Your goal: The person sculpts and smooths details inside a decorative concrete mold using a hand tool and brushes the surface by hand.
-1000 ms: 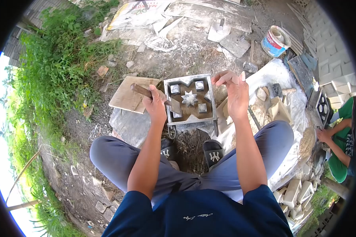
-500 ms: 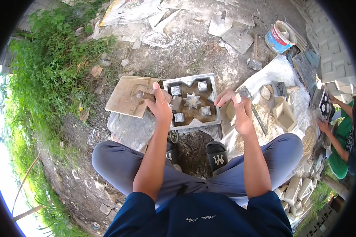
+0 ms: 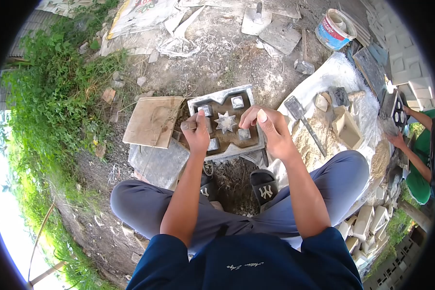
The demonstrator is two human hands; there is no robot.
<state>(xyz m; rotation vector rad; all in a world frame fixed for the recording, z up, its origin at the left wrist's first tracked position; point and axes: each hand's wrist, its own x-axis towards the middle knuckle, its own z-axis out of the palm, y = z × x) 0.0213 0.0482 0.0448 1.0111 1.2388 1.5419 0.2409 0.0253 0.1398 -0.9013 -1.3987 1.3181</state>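
A square metal mould (image 3: 227, 152) lies on the ground before my feet, with a star-shaped piece (image 3: 225, 122) at its centre and small square blocks near its corners. My left hand (image 3: 198, 135) is closed around a short, brown, round-ended handle (image 3: 188, 125) at the mould's left edge; the tool's other end is mostly hidden by the hand. Over the mould's right side hovers my right hand (image 3: 273, 133), its fingers curled together and pointing left. Whatever those fingers hold, if anything, cannot be made out.
A wooden board (image 3: 152, 121) lies left of the mould. Rightward, a white sack (image 3: 319, 82) carries sandy powder, a flat-headed tool (image 3: 304, 125) and a hollow block (image 3: 347, 128). Farther back are a paint bucket (image 3: 334, 30) and a trowel (image 3: 257, 21). A co-worker (image 3: 420, 164) handles a mould at far right.
My right hand has moved left over the mould, uncovering the flat-headed tool on the sack. My left hand has turned slightly with its handle. The whole view has shifted a little.
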